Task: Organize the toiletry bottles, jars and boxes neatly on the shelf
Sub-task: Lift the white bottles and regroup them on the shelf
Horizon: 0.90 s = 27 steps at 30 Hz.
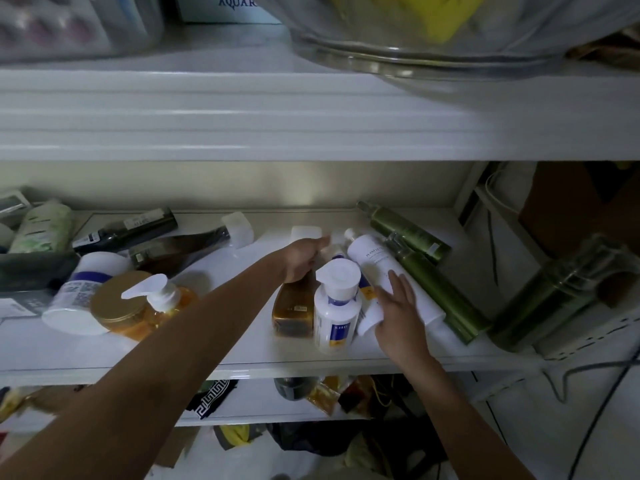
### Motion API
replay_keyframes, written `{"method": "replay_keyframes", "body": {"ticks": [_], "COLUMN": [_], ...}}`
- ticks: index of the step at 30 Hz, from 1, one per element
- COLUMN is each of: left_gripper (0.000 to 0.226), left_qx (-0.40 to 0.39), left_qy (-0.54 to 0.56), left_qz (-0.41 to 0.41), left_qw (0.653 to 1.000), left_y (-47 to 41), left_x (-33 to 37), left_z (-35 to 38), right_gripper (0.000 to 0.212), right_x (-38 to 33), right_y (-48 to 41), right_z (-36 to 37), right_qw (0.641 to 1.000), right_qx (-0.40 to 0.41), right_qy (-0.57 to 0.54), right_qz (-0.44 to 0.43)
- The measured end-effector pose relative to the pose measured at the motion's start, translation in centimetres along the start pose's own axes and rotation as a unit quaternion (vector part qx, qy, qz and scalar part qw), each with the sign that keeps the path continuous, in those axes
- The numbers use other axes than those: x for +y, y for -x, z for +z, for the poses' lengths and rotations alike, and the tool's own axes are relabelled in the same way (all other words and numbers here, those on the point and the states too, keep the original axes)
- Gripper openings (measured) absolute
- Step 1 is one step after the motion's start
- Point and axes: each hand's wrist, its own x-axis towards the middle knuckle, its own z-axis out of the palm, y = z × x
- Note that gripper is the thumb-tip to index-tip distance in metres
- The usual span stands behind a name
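Both arms stretch over the shelf (242,355). The left hand (302,258) curls over the amber bottle (292,311); the right hand (394,306), fingers spread, lies flat on the lying white bottle (372,258).

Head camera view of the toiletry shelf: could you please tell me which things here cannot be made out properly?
- Amber bottle: its top is hidden under the left hand.
- Tall white bottle: label print too small to read; the right hand covers its middle.
- Box on the upper shelf: cut off by the top edge.
- Clear bin, upper left: contents blurred.
- Items below the shelf: too dark to identify.
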Motion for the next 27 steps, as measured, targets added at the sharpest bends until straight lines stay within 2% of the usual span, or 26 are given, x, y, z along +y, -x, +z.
{"method": "replay_keyframes", "body": {"ticks": [2,4,7,10,13,15,17,21,23,27], "left_gripper": [0.037,0.033,0.029,0.033,0.034,0.04,0.054,0.077,0.076,0.073], "left_qx": [0.017,0.063,0.154,0.193,0.159,0.133,0.12,0.115,0.132,0.172], "left_qy": [-0.019,-0.03,-0.023,-0.026,-0.138,-0.252,-0.392,-0.532,-0.578,-0.597], "left_qz": [0.02,0.047,0.118,0.168,0.206,0.251,0.282,0.303,0.305,0.266], "left_qw": [0.999,0.996,0.981,0.966,0.956,0.925,0.867,0.782,0.745,0.737], "left_y": [0.5,0.9,2.5,4.8,6.7,7.1,6.9,7.3,7.5,8.0], "left_x": [0.2,-0.1,-1.5,-3.6,-7.0,-9.2,-10.7,-12.0,-12.4,-12.1], "left_z": [0.0,-0.5,-1.3,-1.8,-2.5,-3.2,-3.9,-4.3,-4.1,-2.9], "right_gripper": [0.066,0.064,0.049,0.041,0.037,0.03,0.03,0.039,0.043,0.057], "right_x": [0.2,-0.1,-0.8,-1.4,-1.9,-2.6,-3.6,-5.8,-7.0,-9.6], "right_y": [0.0,0.0,-0.5,-2.2,-5.6,-7.8,-9.5,-12.4,-13.5,-14.8], "right_z": [-0.1,-0.6,-2.2,-4.1,-4.7,-4.7,-4.5,-3.5,-3.1,-3.0], "right_qw": [0.999,0.998,0.998,0.995,0.966,0.935,0.924,0.936,0.943,0.956], "right_qx": [-0.021,-0.046,-0.046,-0.012,-0.07,-0.108,-0.144,-0.184,-0.189,-0.211], "right_qy": [0.024,0.045,0.035,-0.074,-0.239,-0.328,-0.344,-0.292,-0.268,-0.205], "right_qz": [-0.002,0.001,0.03,0.07,0.071,0.077,0.083,0.07,0.06,0.001]}}
